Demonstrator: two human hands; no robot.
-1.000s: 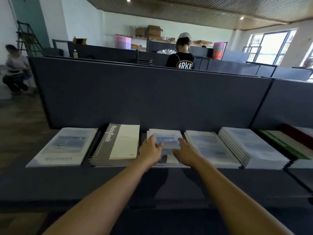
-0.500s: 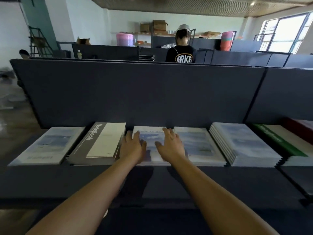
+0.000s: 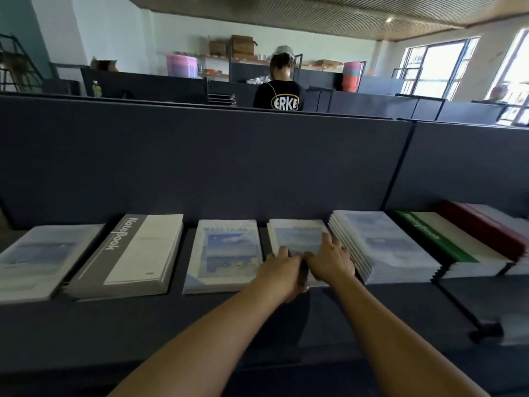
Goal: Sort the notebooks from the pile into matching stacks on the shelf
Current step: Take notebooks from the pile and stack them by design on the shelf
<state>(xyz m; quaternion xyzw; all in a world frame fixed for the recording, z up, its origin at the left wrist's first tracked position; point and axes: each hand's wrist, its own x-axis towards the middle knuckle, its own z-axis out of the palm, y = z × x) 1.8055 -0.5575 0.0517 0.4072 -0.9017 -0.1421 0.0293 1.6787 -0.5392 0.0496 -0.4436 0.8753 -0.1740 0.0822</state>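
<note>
Reading "NoteBook" on the grey notebook (image 3: 126, 253); shirt (image 3: 282, 98) shows "ERKE".

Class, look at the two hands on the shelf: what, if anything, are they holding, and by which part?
Both the left hand and right hand are on the pale blue notebook stack, at its near edge. Whether they grip or merely press cannot be told.

"NoteBook" runs in white letters along the grey band of the grey-and-white notebook (image 3: 126, 253) on the shelf. "ERKE" stands inside an oval on the back of a person's black shirt (image 3: 282, 101). The other covers' print is too blurred to read.
</note>
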